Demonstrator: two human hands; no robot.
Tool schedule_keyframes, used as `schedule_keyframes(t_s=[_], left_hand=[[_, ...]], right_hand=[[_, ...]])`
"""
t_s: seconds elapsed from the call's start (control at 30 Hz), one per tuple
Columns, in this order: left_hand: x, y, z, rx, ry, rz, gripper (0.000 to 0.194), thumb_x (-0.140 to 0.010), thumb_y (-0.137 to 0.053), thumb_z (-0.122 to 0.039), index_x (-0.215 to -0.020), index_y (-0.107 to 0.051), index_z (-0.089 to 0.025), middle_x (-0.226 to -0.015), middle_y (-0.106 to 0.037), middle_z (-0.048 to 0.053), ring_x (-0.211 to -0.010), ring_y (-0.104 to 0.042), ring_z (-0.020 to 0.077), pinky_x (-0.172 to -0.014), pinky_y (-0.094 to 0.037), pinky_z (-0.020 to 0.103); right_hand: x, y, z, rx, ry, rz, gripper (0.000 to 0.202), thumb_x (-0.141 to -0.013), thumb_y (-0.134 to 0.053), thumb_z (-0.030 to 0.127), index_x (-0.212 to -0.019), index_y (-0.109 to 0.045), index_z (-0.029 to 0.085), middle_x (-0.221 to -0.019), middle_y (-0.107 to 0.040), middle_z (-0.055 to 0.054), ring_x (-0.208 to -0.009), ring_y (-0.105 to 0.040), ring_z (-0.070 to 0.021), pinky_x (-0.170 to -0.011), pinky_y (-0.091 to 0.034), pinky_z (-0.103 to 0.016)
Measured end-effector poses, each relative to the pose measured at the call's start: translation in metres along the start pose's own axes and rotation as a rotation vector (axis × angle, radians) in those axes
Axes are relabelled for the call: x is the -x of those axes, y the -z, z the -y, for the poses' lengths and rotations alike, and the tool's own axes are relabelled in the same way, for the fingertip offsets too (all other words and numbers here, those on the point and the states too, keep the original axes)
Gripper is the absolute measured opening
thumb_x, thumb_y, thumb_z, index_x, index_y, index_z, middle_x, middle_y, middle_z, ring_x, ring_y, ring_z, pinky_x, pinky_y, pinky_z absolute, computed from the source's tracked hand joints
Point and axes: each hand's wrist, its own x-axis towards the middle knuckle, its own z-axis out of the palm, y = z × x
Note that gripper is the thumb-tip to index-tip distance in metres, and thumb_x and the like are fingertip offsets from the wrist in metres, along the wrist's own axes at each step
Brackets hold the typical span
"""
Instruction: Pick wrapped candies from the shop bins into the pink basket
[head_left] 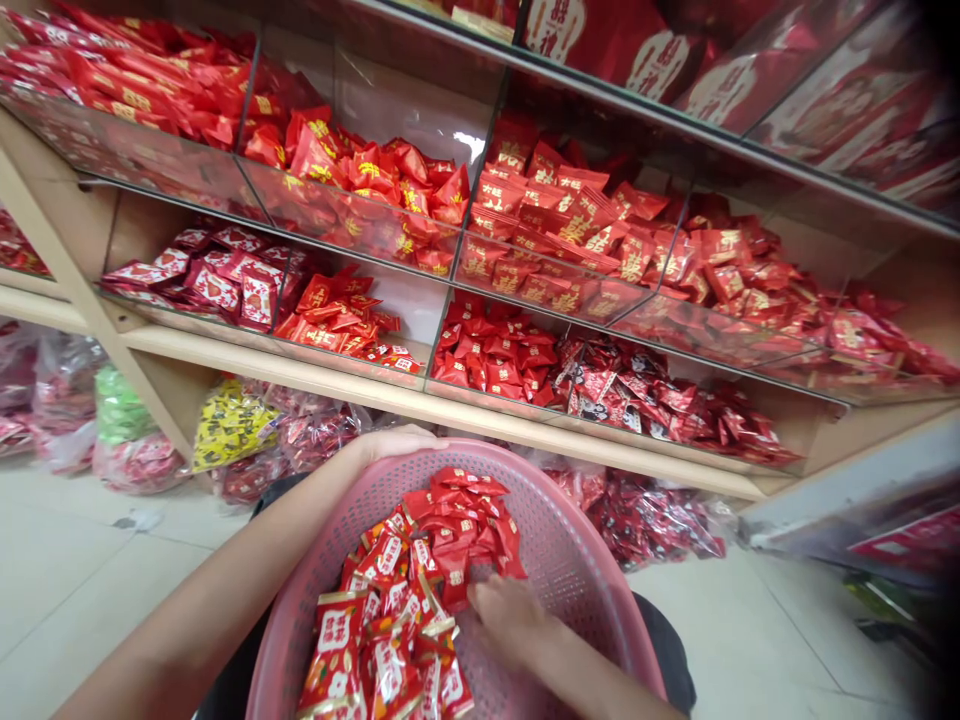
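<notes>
In the head view, a pink basket (pixel 562 560) sits low before the person, between dark-clad legs (pixel 667 650), perhaps so that the legs brace it. The left hand (pixel 397 441) lies at its far rim, the forearm reaching along the side, which probably steadies it; the fingers are partly hidden, so whether they grip or merely rest cannot be told. The right hand (pixel 510 612) is down inside the basket, its fingers curled inward at the edge of the small red packets (pixel 450 515). Blur hides whether one is pinched. Those packets heap toward the far side, while larger white-labelled packets (pixel 390 665) lie nearer the person and to the left, the two kinds meeting in the middle. Beyond, the shelf (pixel 375 392) holds more packets behind clear panels, seemingly divided to keep kinds apart, and filled bags (pixel 232 425) sit beneath it on the tiled floor (pixel 60 560).
</notes>
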Motion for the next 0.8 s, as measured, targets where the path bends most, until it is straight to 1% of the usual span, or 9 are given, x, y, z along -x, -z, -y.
schedule_keyframes(t_s=[0.07,0.1,0.27,0.4,0.47,0.53,0.6,0.7,0.8], left_hand=[[0.0,-0.001,0.0,0.038,0.008,-0.001,0.05,-0.062,-0.06,-0.058,-0.089,-0.067,-0.016,-0.094,-0.066,0.005,-0.086,-0.059,0.0218,-0.078,-0.042,0.027],[0.0,-0.002,0.0,0.054,0.008,0.001,0.05,-0.062,-0.061,-0.057,-0.089,-0.067,-0.016,-0.095,-0.066,0.005,-0.085,-0.059,0.0214,-0.078,-0.042,0.027],[0.0,-0.001,0.0,0.066,0.013,-0.002,0.049,-0.061,-0.062,-0.057,-0.087,-0.067,-0.015,-0.09,-0.067,0.005,-0.081,-0.059,0.0203,-0.076,-0.042,0.027],[0.001,0.001,0.002,0.052,-0.007,0.004,0.048,-0.064,-0.059,-0.057,-0.088,-0.067,-0.016,-0.091,-0.067,0.005,-0.081,-0.059,0.0201,-0.075,-0.042,0.027],[0.001,0.003,0.004,0.006,-0.024,-0.004,0.049,-0.065,-0.058,-0.058,-0.088,-0.067,-0.016,-0.091,-0.066,0.005,-0.083,-0.059,0.0211,-0.075,-0.042,0.027],[0.0,0.004,0.007,-0.031,-0.041,-0.016,0.05,-0.064,-0.057,-0.059,-0.086,-0.067,-0.015,-0.091,-0.067,0.006,-0.084,-0.059,0.0221,-0.074,-0.042,0.027],[-0.001,0.005,0.008,-0.031,-0.045,-0.018,0.05,-0.064,-0.057,-0.06,-0.085,-0.067,-0.015,-0.09,-0.067,0.006,-0.083,-0.059,0.0222,-0.073,-0.042,0.027],[-0.001,0.004,0.006,-0.021,-0.047,-0.007,0.05,-0.065,-0.057,-0.059,-0.087,-0.066,-0.015,-0.091,-0.067,0.005,-0.084,-0.058,0.0213,-0.074,-0.042,0.026],[0.0,0.001,0.002,0.02,-0.086,0.03,0.049,-0.065,-0.058,-0.057,-0.089,-0.067,-0.015,-0.092,-0.067,0.005,-0.087,-0.058,0.0214,-0.078,-0.041,0.027]], right_hand=[[0.003,-0.002,0.0,0.002,0.047,0.067,0.024,-0.078,-0.044,0.016,-0.094,-0.062,0.017,-0.094,-0.066,-0.009,-0.09,-0.06,-0.0222,-0.075,-0.045,-0.029],[0.003,-0.002,0.0,-0.005,0.054,0.07,0.026,-0.078,-0.044,0.015,-0.097,-0.061,0.017,-0.094,-0.066,-0.009,-0.091,-0.06,-0.0221,-0.076,-0.045,-0.029],[-0.002,-0.002,0.004,-0.052,0.053,0.022,0.031,-0.079,-0.04,0.014,-0.105,-0.056,0.013,-0.09,-0.066,-0.013,-0.085,-0.062,-0.0246,-0.07,-0.046,-0.033],[-0.004,-0.002,0.004,-0.027,0.062,0.046,0.033,-0.076,-0.045,0.017,-0.107,-0.055,0.015,-0.092,-0.067,-0.012,-0.085,-0.062,-0.0247,-0.07,-0.047,-0.033],[-0.001,0.004,0.003,-0.018,0.095,0.034,0.03,-0.076,-0.047,0.019,-0.103,-0.058,0.017,-0.092,-0.067,-0.01,-0.085,-0.062,-0.0242,-0.071,-0.047,-0.032],[0.003,0.021,0.0,-0.03,0.132,0.0,0.024,-0.075,-0.049,0.022,-0.096,-0.061,0.018,-0.09,-0.067,-0.008,-0.085,-0.062,-0.0239,-0.07,-0.047,-0.031],[0.007,0.047,-0.005,-0.073,0.151,-0.083,0.02,-0.075,-0.051,0.026,-0.089,-0.063,0.019,-0.086,-0.067,-0.007,-0.082,-0.061,-0.023,-0.067,-0.045,-0.029],[0.005,0.096,-0.015,-0.173,0.108,-0.339,0.02,-0.08,-0.044,0.028,-0.084,-0.061,0.02,-0.079,-0.066,-0.005,-0.074,-0.06,-0.0183,-0.063,-0.041,-0.025],[-0.014,0.139,-0.028,-0.267,0.024,-0.646,0.02,-0.083,-0.04,0.026,-0.087,-0.058,0.019,-0.076,-0.064,-0.003,-0.07,-0.058,-0.0145,-0.064,-0.038,-0.023]])
